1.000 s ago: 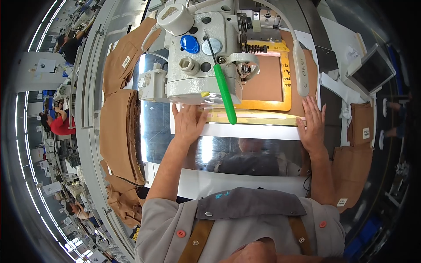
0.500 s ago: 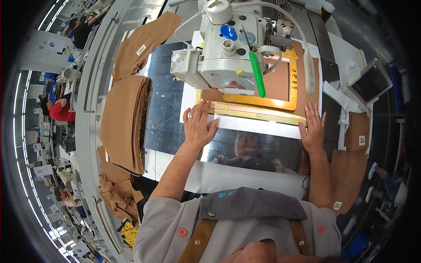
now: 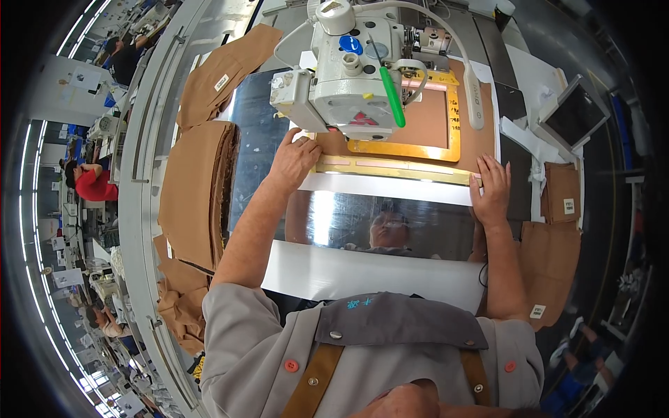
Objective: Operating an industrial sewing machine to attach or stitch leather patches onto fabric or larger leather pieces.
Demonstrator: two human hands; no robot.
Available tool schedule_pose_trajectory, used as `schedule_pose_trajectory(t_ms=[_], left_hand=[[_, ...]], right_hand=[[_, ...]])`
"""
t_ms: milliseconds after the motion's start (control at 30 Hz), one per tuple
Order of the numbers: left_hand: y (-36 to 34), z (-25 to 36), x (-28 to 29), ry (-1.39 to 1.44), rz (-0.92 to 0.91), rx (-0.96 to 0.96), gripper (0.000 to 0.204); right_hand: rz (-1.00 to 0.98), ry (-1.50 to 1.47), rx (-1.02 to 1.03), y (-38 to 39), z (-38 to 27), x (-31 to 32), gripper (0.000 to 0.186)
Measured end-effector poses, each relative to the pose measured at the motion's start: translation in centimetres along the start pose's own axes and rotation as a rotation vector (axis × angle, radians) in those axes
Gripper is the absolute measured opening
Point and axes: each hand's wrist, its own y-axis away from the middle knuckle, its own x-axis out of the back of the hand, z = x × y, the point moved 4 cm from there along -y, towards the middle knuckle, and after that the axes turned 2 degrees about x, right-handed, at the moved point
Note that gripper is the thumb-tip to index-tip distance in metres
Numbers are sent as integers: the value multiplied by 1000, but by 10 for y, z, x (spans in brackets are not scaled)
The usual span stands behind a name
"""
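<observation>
My left hand point(image 3: 296, 164) rests by the left end of a yellow-edged template strip point(image 3: 404, 171), its fingers laid on the edge of the work beneath the machine head. My right hand point(image 3: 492, 189) lies with fingers stretched at the strip's other end, touching the edge of a brown fabric piece point(image 3: 476, 104). Both hands are open. A yellow frame point(image 3: 404, 152) with a rectangular opening lies on the fabric beyond the strip. Above it stands a white sewing machine head point(image 3: 348, 90), which hides part of the frame and fabric. Green-handled tweezers or a similar tool point(image 3: 391, 96) rest against the head.
A thick stack of brown fabric pieces point(image 3: 191, 195) stands to my left, with another brown piece point(image 3: 230, 73) beyond it. More brown pieces point(image 3: 550, 272) hang at the right. A shiny metal plate point(image 3: 390, 223) lies nearest me. A dark screen point(image 3: 575, 111) stands at the far right.
My left hand has moved away from me and leftward, off the strip's near edge to its left end. My right hand stays at the right end. The whole view has shifted slightly.
</observation>
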Motion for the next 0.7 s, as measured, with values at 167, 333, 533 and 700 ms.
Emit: schedule_pose_trajectory(t_ms=[167,333,533,700], left_hand=[[21,10,-4,40,192,25,22],[29,16,-2,24,302,95,20],[32,37,4,385,182,242,48],[35,49,-10,399,23,255,67]], right_hand=[[37,7,-4,-1,-5,7,43],[47,19,9,-1,-7,6,44],[61,-1,56,4,-11,12,43],[-56,-23,75,11,-20,12,42]])
